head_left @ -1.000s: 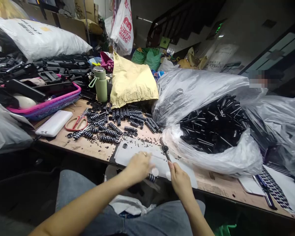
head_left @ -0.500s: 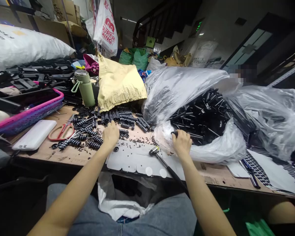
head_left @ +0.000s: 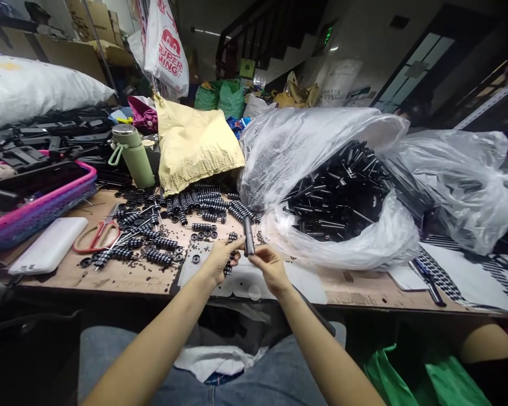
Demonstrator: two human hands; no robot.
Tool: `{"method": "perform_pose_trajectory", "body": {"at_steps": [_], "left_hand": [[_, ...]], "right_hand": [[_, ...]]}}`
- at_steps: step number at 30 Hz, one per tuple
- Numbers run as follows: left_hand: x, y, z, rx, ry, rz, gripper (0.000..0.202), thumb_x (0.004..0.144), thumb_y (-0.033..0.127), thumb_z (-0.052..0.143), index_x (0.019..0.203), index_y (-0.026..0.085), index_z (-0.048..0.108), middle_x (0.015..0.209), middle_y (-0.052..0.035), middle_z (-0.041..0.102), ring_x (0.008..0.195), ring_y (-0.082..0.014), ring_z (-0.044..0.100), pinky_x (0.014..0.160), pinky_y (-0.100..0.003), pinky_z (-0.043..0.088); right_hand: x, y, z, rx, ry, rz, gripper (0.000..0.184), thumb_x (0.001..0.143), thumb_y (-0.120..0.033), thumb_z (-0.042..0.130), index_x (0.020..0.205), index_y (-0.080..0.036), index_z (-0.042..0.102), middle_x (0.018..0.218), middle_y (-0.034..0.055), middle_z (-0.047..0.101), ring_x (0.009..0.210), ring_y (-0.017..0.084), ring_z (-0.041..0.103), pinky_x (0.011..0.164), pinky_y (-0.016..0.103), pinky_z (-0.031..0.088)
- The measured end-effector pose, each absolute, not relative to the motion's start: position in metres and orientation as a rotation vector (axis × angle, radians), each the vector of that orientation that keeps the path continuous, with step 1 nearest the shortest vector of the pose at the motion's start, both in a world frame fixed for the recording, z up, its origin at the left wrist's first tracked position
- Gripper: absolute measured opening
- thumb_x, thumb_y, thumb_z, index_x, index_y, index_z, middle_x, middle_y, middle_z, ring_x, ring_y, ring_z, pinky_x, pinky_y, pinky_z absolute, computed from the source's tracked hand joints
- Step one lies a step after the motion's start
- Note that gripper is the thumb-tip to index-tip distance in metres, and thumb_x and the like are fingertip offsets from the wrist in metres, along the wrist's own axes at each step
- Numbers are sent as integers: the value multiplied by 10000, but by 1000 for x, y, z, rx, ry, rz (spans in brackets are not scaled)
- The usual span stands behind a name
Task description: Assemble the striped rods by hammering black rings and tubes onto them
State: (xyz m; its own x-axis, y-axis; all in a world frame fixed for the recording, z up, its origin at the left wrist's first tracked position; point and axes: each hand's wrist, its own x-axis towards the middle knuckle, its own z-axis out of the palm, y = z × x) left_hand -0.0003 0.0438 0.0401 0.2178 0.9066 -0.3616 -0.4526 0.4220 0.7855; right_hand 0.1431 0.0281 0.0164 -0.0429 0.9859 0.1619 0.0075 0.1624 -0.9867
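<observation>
Over the white sheet on the bench, my two hands meet. My right hand (head_left: 272, 269) is closed, its thumb and fingers pinching the lower end of an upright black tube-like part (head_left: 248, 235) with a thin rod at its top. Against that part's side rest the fingers of my left hand (head_left: 220, 260), which are wrapped round a black roller with pale rings (head_left: 228, 266). Similar ringed rollers (head_left: 203, 197) lie piled behind the hands. Beneath my right forearm a hammer's black handle (head_left: 315, 313) shows; its head is hidden.
An open clear plastic bag (head_left: 294, 243) full of black rod-ended parts lies to the right. Red-handled scissors (head_left: 105, 235), a white box-like device (head_left: 48, 248), a green flask (head_left: 138, 160) and a pink-rimmed basket (head_left: 88, 169) stand left. Tiny rings are scattered across the bench.
My right hand has come left from the bag's mouth with the black tube-like part. My left hand has left the roller pile with a ringed roller and moved right, towards me.
</observation>
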Motion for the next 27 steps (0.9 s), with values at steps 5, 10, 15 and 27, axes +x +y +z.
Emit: {"method": "perform_pose_trajectory", "body": {"at_steps": [5,10,15,27], "left_hand": [[4,47,32,702,1003,1071,362,510,329,746,672,126,494,504,45,448,389,-36,358,318,-137,217],[1,47,32,859,1063,1072,337,552,359,718,692,138,506,466,64,400,384,-50,328,345,-163,237],[-1,40,34,1446,1168,1354,197,694,331,610,667,145,553,678,-20,525,636,-123,498,591,-224,401],[-5,15,33,1000,929,1078,471,790,498,414,1105,160,503,478,70,375,325,-45,294,316,-154,223]], "right_hand": [[140,24,2,-1068,-1370,1110,243,627,-390,677,695,-184,567,689,7,622,664,149,583,660,307,479],[153,28,10,-1105,-1533,1065,231,622,-377,683,712,-177,612,763,34,624,744,170,571,705,317,457],[146,21,37,-1452,-1223,1039,596,633,-587,583,1065,-185,492,1093,112,535,966,230,528,778,369,452],[139,3,53,-1350,-1635,827,1021,450,-356,774,1292,-189,222,1314,126,308,1170,255,368,943,398,384]]}}
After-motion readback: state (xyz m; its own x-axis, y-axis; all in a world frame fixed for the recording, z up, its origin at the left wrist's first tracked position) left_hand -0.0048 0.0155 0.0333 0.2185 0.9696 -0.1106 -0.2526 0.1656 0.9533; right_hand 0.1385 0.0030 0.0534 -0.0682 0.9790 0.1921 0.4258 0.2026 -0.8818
